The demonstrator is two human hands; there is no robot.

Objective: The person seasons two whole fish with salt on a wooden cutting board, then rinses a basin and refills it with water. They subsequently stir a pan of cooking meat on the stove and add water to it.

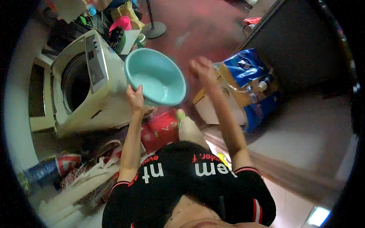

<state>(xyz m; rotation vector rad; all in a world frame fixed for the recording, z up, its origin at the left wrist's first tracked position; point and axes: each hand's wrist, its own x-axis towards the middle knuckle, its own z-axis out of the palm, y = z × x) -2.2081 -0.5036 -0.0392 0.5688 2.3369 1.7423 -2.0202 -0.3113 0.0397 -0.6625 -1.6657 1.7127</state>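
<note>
My left hand [135, 97] grips the near rim of a light turquoise plastic basin [155, 78], thumb on the inner side. The basin is tilted, its inside turned toward me, and I see nothing lying in it. My right hand [202, 68] is raised to the right of the basin, apart from it. Motion blurs its fingers, so I cannot make out whether it holds anything. To the left of the basin stands a top-loading washing machine [104, 102] with a dark, open drum.
At my right, an open cardboard box [220, 102] stands beside blue plastic packaging [247, 66] and a small bottle [265, 81]. A red patterned mat [161, 129] lies by my foot. Farther off are a round stand base [154, 30] and a pink container [121, 24]. Cloths and bags lie lower left.
</note>
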